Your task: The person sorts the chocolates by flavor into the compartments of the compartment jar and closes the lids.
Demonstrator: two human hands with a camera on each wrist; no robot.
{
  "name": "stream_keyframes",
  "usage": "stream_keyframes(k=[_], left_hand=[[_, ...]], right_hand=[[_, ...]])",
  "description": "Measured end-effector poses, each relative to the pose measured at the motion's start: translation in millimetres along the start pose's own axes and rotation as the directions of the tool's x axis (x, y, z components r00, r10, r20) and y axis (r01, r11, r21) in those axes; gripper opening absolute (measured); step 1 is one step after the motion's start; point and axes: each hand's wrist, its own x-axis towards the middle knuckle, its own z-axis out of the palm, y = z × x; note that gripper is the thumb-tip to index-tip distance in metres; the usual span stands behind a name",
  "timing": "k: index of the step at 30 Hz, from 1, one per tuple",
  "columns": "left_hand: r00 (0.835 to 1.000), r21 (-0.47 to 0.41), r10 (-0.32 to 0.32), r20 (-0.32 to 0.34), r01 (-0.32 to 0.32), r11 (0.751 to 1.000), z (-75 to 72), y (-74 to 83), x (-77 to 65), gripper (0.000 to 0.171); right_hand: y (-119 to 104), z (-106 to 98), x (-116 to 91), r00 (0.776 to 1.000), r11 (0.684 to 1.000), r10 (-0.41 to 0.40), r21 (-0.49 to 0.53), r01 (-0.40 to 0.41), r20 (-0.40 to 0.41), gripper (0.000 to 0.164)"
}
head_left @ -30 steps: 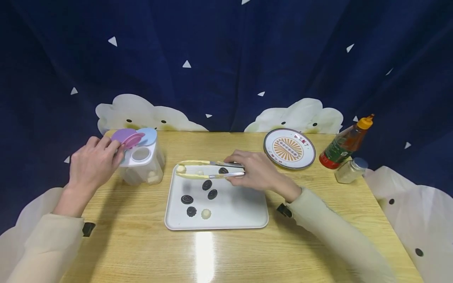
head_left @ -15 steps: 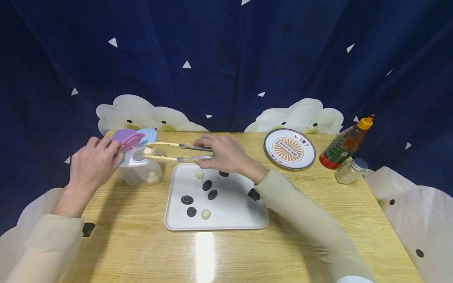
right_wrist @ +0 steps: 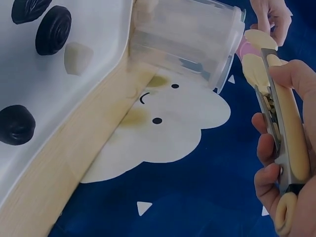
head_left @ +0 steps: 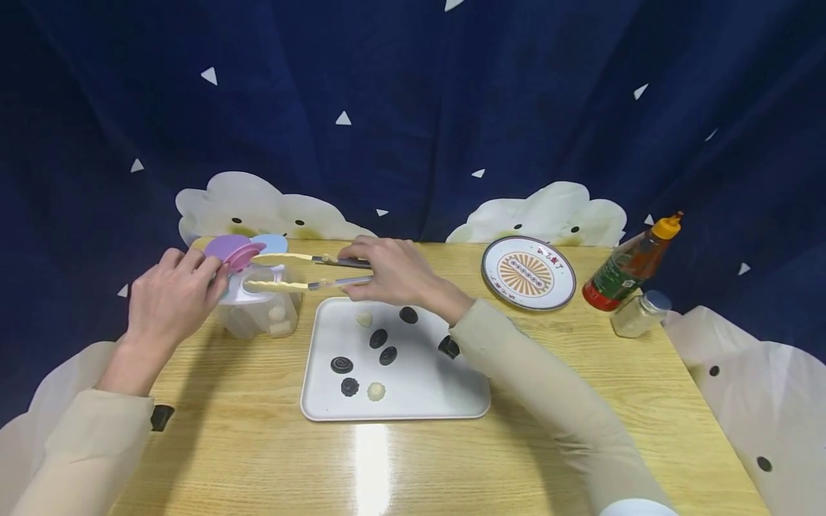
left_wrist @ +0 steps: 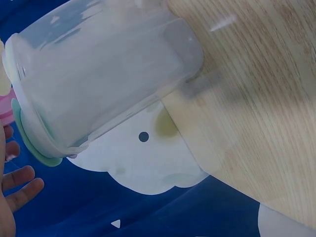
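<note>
My left hand (head_left: 171,301) pinches the small pink lid (head_left: 242,255) and keeps it raised at the top of a clear, multi-compartment storage container (head_left: 241,320). In my right hand (head_left: 400,272) is a pair of metal tongs (head_left: 284,286) with cream-coloured tips. Their tips stand apart right over the container's round opening, with no piece visible between them. White chocolate-like pieces (head_left: 277,314) show through the container's front wall. On the white tray (head_left: 432,390) lie several dark pieces (head_left: 341,365), a round cream piece (head_left: 376,391) and a pale heart-shaped piece (head_left: 364,319).
Behind the tray at the right is a decorated plate (head_left: 528,274). Farther right stand a red sauce bottle (head_left: 622,269) with a yellow cap and a small jar (head_left: 639,314). A dark blue curtain (head_left: 413,129) hangs along the table's back edge.
My right hand has carried the tongs left from the tray to the container opening. The white piece between their tips is gone; another white piece shows inside. My left hand stays on the lid.
</note>
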Motion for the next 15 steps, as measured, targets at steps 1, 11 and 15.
stream_keyframes(k=[1,11,15], left_hand=[[1.000,0.001,0.002,-0.002,-0.002,1.000,-0.1,0.1,0.1,0.027],[1.000,0.005,-0.003,0.003,0.003,1.000,-1.2,1.9,1.0,0.026],[1.000,0.003,-0.001,0.002,0.001,1.000,-1.0,1.8,1.0,0.027]], right_hand=[[0.8,-1.0,-1.8,1.000,1.000,0.001,0.003,-0.001,0.002,0.047],[23.2,-15.7,-38.5,1.000,1.000,0.012,-0.018,-0.011,0.029,0.046],[35.8,-16.2,-55.2,0.999,0.999,0.011,-0.044,-0.009,0.047,0.044]])
